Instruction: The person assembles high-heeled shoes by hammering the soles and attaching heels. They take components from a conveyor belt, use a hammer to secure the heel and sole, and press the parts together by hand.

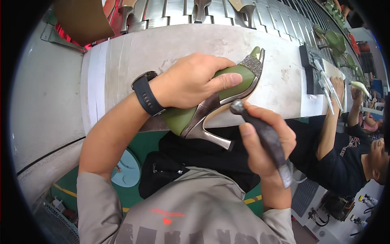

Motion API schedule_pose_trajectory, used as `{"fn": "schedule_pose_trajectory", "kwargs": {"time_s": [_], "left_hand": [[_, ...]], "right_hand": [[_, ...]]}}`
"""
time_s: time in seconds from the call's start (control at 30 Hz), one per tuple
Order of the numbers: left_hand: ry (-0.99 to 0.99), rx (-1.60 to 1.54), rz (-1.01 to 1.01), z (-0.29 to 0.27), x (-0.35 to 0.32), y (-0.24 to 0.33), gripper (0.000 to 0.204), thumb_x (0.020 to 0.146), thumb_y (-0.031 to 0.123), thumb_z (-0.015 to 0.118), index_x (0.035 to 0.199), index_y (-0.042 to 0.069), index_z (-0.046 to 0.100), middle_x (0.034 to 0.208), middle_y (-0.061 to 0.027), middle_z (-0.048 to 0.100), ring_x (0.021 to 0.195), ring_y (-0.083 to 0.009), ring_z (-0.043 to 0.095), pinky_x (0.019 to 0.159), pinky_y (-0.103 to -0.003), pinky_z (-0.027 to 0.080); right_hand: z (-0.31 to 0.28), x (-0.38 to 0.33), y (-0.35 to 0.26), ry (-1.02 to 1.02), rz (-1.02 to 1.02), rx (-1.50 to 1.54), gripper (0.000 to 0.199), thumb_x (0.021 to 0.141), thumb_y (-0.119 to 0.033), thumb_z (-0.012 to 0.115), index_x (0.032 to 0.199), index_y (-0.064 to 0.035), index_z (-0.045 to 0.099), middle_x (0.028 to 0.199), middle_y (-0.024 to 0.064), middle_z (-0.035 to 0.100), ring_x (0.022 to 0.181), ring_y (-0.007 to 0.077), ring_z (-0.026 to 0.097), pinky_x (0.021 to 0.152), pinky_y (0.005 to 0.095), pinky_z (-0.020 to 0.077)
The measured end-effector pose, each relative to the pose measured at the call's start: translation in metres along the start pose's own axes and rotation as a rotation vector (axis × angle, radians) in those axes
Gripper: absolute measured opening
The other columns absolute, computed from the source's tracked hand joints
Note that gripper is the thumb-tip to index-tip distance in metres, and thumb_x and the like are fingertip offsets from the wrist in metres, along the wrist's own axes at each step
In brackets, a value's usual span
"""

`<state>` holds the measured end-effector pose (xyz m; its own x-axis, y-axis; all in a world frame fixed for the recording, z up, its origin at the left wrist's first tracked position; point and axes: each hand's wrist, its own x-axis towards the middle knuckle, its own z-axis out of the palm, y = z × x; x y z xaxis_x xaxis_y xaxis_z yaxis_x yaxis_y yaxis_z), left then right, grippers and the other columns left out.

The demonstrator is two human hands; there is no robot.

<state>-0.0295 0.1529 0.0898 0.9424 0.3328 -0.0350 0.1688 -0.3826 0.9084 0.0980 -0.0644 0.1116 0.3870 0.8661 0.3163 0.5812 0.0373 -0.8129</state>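
Observation:
My left hand (191, 81) grips a green last carrying a high-heeled shoe (211, 106), lying on its side with a silver upper, a glittery toe part and a thin metallic heel pointing right and down. A black watch (147, 96) sits on that wrist. My right hand (266, 140) holds a dark, worn metal tool (266, 138) by its shaft. The tool's rounded head touches the shoe's silver side near the sole. Both hands work just in front of the grey workbench (162, 53).
Another person in a black shirt (345, 158) sits to my right, handling a shoe part at the same bench. More green lasts with shoes (337, 40) stand on a slatted conveyor (227, 12) behind the bench. A black bag (195, 158) lies on my lap.

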Motion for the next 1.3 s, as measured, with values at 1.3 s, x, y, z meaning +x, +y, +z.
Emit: {"fn": "schedule_pose_trajectory", "kwargs": {"time_s": [1.3], "left_hand": [[0.407, 0.149, 0.513, 0.047, 0.011, 0.126, 0.073, 0.078, 0.004, 0.079, 0.145, 0.002, 0.051, 0.132, -0.018, 0.069, 0.119, -0.033, 0.07, 0.105, -0.039, 0.053]], "right_hand": [[-0.118, 0.018, -0.054, -0.032, -0.22, 0.502, 0.033, 0.09, -0.01, 0.081, 0.117, 0.0045, 0.069, 0.125, 0.0306, 0.073, 0.121, 0.0357, 0.073, 0.108, 0.0454, 0.0557]]}}
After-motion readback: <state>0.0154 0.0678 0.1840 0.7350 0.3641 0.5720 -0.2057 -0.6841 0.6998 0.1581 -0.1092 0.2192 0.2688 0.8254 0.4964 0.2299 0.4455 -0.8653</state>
